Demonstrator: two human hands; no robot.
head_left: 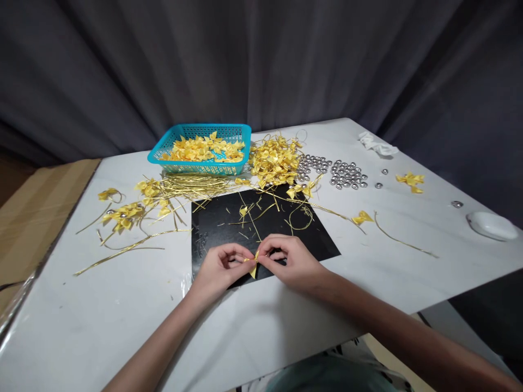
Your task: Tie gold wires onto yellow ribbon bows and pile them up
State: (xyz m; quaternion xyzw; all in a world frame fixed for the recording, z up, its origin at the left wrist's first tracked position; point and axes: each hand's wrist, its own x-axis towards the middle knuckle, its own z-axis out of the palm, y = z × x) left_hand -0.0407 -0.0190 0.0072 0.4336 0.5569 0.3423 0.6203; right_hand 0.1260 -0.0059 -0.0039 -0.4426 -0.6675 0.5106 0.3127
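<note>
Left grip (pixel 220 269) and right grip (pixel 292 262) are both clamped on a small yellow bow (pixel 254 265), held just above the near edge of a black mat (pixel 314 239) on the white worktop (pixel 122 321); a blue basket (pixel 161 152) of bows stands behind.

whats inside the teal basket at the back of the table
A heap of yellow ribbon bows fills the teal basket; its floor and anything beneath are covered.
</note>
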